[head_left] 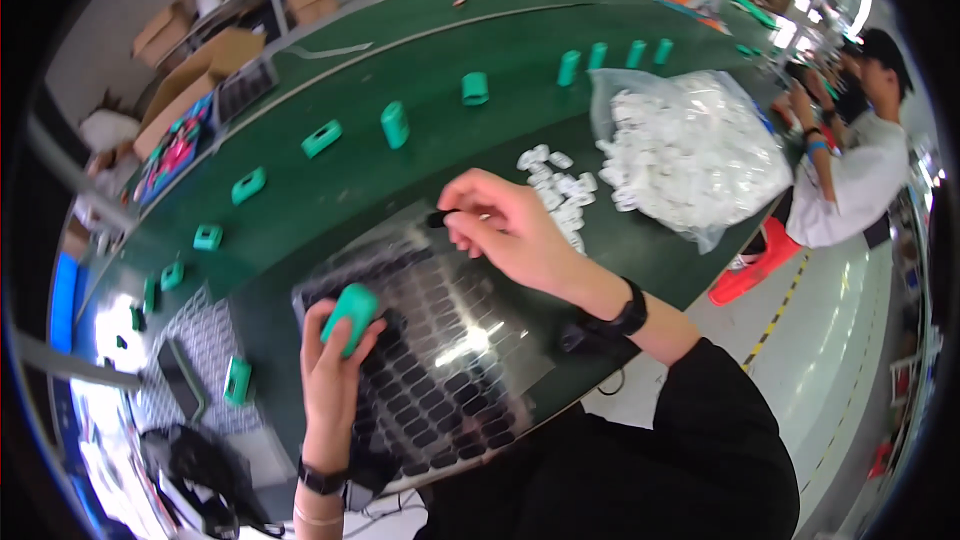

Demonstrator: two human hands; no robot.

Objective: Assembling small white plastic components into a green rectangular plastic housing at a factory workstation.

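My left hand [330, 380] holds a green rounded plastic casing [353, 316] upright, its fingers wrapped round the lower part. Beneath that hand lies a clear sheet with rows of black rounded pads [415, 380], partly hidden by the hand. Above the sheet's far edge, my right hand [510, 230] pinches a small black piece [437, 220] between thumb and fingertips. It looks like one of the pads, but blur hides its detail. Just beyond the right hand sits a loose pile of small white plastic parts [560, 190].
A clear bag of white parts [690, 155] lies to the right. Several green casings [395, 125] stand or lie along the green table [330, 190]. At left are bubble wrap [190, 360] and a dark flat device [180, 380]. A co-worker [850, 170] sits at right.
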